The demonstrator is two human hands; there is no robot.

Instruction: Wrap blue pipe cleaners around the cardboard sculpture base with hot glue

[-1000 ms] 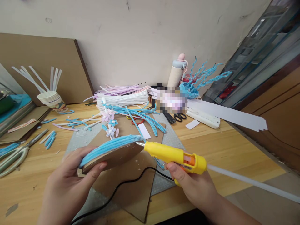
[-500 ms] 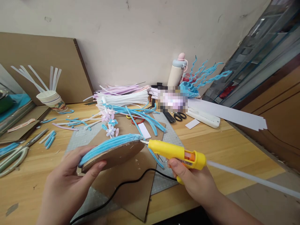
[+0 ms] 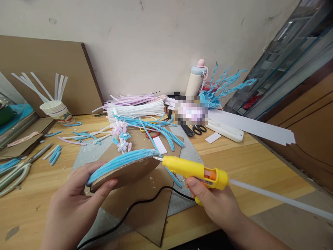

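My left hand [image 3: 78, 198] grips a round cardboard disc [image 3: 127, 173] at its left edge, thumb on the flat face and fingers behind. Rows of blue pipe cleaners [image 3: 122, 160] wrap the disc's side. The disc is tilted, its bare brown face towards me. In my right hand [image 3: 215, 201] is a yellow hot glue gun [image 3: 192, 170], held by its handle, with a long clear glue stick [image 3: 278, 197] sticking out of its back. The metal nozzle [image 3: 158, 158] points left and meets the disc's right edge, close to the ends of the pipe cleaners.
Cardboard [image 3: 153, 222] lies on a grey cutting mat [image 3: 182, 205], crossed by the black cord [image 3: 132, 205]. Pipe cleaner bundles [image 3: 140, 107] and flowers [image 3: 122, 137] are behind. Scissors [image 3: 28, 163] and a paper cup [image 3: 58, 111] are left; a bottle [image 3: 195, 81] and black-handled scissors [image 3: 199, 130] stand or lie right.
The glue gun and my right hand have shifted slightly left, the nozzle sliding a little along the disc's edge. My left hand and the disc stay nearly where they were.
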